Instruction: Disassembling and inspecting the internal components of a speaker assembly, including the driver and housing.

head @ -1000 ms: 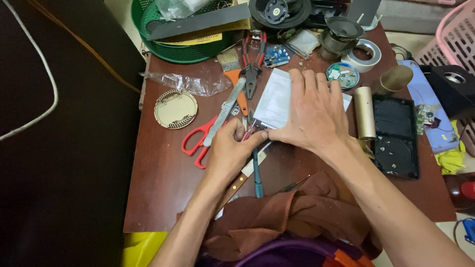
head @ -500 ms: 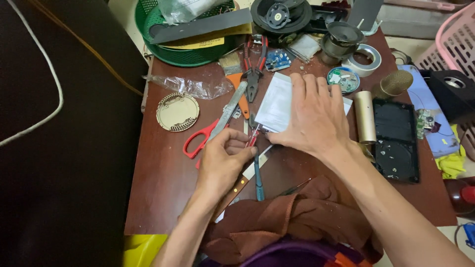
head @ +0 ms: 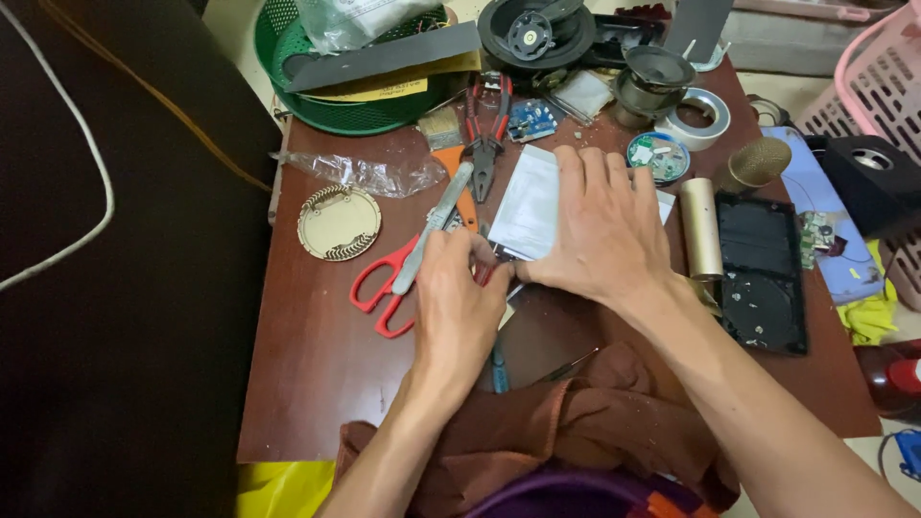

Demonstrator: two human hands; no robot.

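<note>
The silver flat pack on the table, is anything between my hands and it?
Nothing visible. The right hand lies flat on the silver flat pack, and the left hand has its fingertips at the pack's near corner. The red scissors lie off to the left.

We've got open tabletop (head: 317,336) at near left; ahead, red scissors (head: 379,285), pliers (head: 486,129) and green basket (head: 326,105) crowd us, gold cylinder (head: 700,228) blocks right.

Red scissors (head: 382,288), green basket (head: 288,72) — pliers (head: 487,125), tape roll (head: 698,119)
</note>
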